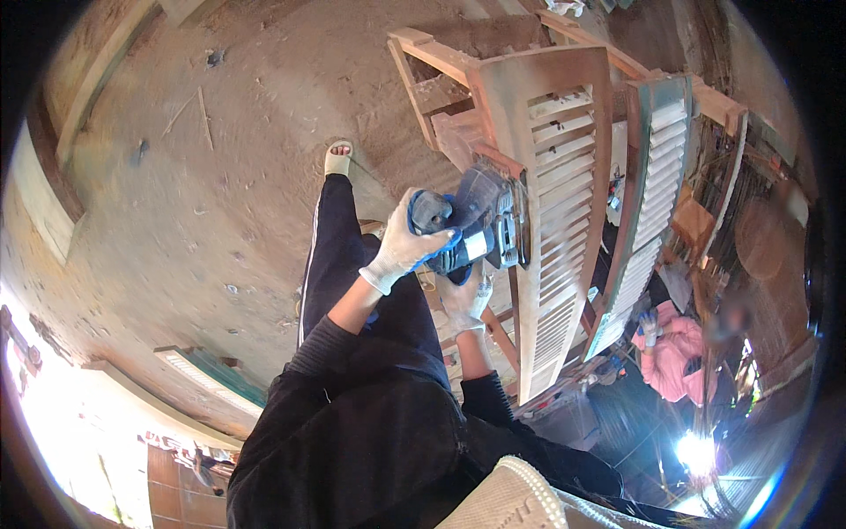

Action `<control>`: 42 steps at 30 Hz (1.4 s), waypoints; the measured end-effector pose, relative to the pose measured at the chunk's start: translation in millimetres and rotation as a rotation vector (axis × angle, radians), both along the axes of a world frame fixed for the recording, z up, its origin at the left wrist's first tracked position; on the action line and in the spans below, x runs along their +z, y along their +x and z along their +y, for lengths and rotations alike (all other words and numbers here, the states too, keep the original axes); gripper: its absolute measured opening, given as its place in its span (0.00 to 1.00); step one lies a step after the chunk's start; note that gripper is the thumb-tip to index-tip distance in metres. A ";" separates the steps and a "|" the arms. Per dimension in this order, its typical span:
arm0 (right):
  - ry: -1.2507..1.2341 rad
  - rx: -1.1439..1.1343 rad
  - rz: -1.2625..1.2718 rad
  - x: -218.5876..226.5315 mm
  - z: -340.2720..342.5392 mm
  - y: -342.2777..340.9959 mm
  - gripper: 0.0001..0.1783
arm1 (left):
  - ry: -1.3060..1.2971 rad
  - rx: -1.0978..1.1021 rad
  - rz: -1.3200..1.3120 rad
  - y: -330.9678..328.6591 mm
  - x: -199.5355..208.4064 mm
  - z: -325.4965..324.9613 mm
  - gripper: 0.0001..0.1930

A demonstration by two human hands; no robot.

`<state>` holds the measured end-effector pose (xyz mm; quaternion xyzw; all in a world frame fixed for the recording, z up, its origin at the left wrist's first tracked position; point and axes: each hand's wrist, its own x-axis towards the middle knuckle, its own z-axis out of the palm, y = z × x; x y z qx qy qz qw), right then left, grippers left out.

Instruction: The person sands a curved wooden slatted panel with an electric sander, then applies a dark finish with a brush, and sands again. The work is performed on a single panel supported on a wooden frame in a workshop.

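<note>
A power sander (476, 220) with a dark grey and blue body is held at the left stile of the louvred shutter (564, 203); whether its pad is pressed to the wood cannot be told. A pale label (479, 245) is borne on its side, the lettering too small to be read. Its rounded end is clasped by the gloved left hand (404, 247), the blue-coated fingers curled around it. Its underside is met by the gloved right hand (467, 304), whose fingers are largely hidden, so their grip cannot be told.

The shutter is made of brown wood, with straight, whitish slats set in parallel. To its right, a second shutter (648, 212) is stood, green-edged and pale-slatted. To its lower right, a co-worker (679, 357) dressed in pink is seen. To its left, a rough, dusty brown floor (229, 194) is marked with scraps. Below it, slanted script is carried by a beige fabric item (502, 502).
</note>
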<state>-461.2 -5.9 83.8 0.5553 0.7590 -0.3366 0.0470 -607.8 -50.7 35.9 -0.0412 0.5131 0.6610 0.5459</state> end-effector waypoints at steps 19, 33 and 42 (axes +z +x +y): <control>0.060 -0.004 -0.023 -14.0 -40.9 153.8 0.29 | -0.031 0.027 -0.123 148.6 -5.5 -36.9 0.21; 0.018 -0.048 -0.245 -23.2 -95.4 354.2 0.34 | 0.095 -0.087 -0.280 364.5 -46.1 -94.6 0.26; 0.155 0.044 0.070 -50.8 -48.2 175.0 0.38 | 0.126 -0.040 0.171 159.9 -45.1 -42.3 0.13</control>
